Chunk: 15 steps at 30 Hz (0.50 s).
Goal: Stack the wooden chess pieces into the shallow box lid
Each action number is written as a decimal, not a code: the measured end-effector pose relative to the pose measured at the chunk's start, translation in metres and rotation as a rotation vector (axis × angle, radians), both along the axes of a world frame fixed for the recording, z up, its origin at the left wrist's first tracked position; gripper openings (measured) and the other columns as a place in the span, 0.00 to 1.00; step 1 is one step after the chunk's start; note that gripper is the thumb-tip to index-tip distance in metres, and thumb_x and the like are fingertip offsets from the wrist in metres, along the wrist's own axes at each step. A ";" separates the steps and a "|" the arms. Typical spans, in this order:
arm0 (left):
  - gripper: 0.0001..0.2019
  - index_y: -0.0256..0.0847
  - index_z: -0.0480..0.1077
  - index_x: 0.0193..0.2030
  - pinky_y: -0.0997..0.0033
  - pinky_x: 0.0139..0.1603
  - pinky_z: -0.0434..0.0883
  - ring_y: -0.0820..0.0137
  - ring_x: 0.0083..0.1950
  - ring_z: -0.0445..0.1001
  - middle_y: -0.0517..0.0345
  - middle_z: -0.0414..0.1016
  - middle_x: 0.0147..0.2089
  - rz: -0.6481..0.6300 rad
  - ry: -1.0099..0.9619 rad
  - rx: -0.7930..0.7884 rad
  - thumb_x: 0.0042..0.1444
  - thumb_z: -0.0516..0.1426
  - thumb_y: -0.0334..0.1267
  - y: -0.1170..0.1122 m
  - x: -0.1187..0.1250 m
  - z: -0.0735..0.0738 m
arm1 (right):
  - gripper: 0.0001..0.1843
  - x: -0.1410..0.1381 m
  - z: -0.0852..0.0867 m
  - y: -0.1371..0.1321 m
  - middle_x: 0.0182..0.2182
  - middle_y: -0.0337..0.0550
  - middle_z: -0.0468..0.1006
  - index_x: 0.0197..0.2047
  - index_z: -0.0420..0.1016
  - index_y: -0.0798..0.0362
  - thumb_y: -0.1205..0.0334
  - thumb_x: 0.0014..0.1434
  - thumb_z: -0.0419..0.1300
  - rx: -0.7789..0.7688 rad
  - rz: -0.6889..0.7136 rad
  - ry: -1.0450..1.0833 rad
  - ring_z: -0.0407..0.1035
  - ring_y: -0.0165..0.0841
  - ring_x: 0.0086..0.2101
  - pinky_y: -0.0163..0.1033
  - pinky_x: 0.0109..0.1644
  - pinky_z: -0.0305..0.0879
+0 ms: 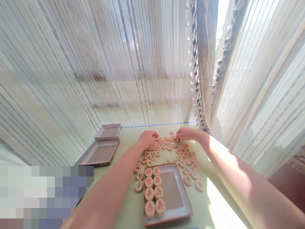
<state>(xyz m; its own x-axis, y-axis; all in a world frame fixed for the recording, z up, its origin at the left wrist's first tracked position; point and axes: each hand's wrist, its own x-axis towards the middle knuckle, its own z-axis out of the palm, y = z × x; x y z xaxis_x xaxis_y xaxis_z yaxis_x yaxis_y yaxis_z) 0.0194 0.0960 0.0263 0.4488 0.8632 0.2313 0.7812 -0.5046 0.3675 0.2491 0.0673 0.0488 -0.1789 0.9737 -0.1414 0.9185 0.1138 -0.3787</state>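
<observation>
Round wooden Chinese chess pieces [163, 146], marked with red or black characters, lie scattered over the pale green table. My left hand [147, 139] rests at the far left of the pieces, its fingers loosely bent and apart, with no piece visible in it. Across from it, the fingertips of my right hand [184, 133] close on a black-marked Chinese chess piece [175, 139]. Nearest me is a shallow box [177, 208] holding two columns of red-marked pieces [149, 193] along its left side. Its right part shows a bare brown bottom.
Two more shallow boxes stand at the left table edge: one nearer [100, 154], one behind it [108, 131]. String curtains [133, 63] hang behind the table [128, 130]. Strong sunlight falls on the right side. A blurred-out area covers the lower left.
</observation>
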 end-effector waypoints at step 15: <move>0.13 0.36 0.73 0.30 0.74 0.37 0.71 0.71 0.34 0.74 0.54 0.77 0.31 0.148 -0.395 -0.144 0.43 0.48 0.25 0.012 -0.021 0.013 | 0.14 -0.015 0.016 -0.012 0.26 0.49 0.78 0.29 0.78 0.59 0.66 0.52 0.51 0.129 -0.071 -0.199 0.69 0.33 0.27 0.34 0.28 0.58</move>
